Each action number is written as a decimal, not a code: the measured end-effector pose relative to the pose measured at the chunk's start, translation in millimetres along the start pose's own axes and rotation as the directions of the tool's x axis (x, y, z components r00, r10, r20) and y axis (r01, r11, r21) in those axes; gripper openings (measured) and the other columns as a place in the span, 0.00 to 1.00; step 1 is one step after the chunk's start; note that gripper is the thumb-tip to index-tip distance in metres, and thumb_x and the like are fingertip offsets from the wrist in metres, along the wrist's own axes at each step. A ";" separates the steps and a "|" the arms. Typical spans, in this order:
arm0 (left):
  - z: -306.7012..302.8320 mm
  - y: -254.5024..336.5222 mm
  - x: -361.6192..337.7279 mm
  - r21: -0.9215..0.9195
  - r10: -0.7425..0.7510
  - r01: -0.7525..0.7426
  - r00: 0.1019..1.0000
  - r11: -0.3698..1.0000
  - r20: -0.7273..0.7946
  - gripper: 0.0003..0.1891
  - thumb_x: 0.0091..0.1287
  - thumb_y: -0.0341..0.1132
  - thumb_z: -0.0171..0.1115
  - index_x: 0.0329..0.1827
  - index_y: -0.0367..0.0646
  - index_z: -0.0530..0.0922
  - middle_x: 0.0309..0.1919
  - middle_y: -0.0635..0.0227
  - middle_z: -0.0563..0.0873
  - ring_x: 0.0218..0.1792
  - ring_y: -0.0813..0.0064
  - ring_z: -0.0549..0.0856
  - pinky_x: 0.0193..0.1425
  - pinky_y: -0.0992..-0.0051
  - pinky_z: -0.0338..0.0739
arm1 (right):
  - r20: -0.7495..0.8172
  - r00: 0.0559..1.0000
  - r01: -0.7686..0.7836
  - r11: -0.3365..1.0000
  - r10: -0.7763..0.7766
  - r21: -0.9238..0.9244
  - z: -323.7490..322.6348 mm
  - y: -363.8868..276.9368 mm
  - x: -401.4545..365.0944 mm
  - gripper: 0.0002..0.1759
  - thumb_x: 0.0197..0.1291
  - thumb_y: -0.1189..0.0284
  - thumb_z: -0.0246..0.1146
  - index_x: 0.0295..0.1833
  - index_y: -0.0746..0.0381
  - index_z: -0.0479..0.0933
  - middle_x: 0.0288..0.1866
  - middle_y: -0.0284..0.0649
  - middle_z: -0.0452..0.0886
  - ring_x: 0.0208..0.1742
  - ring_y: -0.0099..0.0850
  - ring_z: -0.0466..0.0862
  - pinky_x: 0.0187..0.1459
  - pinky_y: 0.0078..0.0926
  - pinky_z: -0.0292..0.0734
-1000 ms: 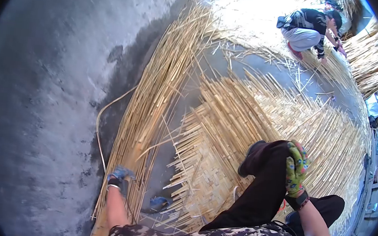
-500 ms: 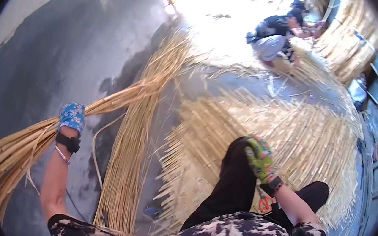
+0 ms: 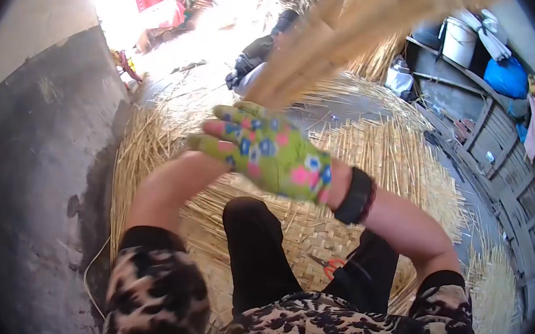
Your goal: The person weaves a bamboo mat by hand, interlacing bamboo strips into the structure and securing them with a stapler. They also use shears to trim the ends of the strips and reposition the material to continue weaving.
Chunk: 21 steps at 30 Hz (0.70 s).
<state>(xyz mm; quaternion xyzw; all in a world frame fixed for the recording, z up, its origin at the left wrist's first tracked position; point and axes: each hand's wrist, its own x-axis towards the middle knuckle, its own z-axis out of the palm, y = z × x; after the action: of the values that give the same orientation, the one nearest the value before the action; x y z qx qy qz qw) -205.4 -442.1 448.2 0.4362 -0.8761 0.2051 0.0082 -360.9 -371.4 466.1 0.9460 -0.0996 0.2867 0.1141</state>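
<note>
A bundle of split reeds (image 3: 340, 38), blurred by motion, is raised and slants up to the right. Its lower end disappears behind my right hand (image 3: 272, 154), which wears a green floral glove, its fingers stretched out to the left. My left hand is hidden behind that glove; only the left forearm (image 3: 174, 183) shows. The bundle is up in the air at that spot, so my left hand holds it, though its fingers are out of sight. Below, a woven reed mat (image 3: 300, 226) lies under my legs, with orange-handled scissors (image 3: 334, 267) on it.
Loose reeds (image 3: 142, 147) lie along the grey wall (image 3: 33, 162) at left. A crouching person (image 3: 252, 61) is partly covered by the bundle. At right, a wooden frame (image 3: 508, 173) leans below a white bucket (image 3: 460, 42) and a blue bag (image 3: 506, 78).
The reed bundle has swung from the lower left to high in front of me. My right hand has risen from my knee to cover my left. The view has turned to the right.
</note>
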 end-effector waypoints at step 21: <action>319.7 255.7 73.3 -0.701 0.473 0.074 0.687 0.710 0.551 0.06 0.51 0.35 0.51 0.22 0.51 0.77 0.19 0.71 0.77 0.24 0.73 0.77 0.26 0.71 0.69 | 0.902 -0.070 -0.801 0.515 0.426 -0.305 142.4 139.9 -426.4 0.27 0.37 0.56 0.63 0.47 0.52 0.71 0.40 0.47 0.76 0.42 0.41 0.76 0.43 0.34 0.70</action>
<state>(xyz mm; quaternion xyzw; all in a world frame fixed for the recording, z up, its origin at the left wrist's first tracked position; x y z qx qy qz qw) -394.5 -478.2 79.5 0.3393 -0.8684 -0.3079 -0.1897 -670.3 -491.3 132.0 0.7608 -0.5216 -0.2759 -0.2703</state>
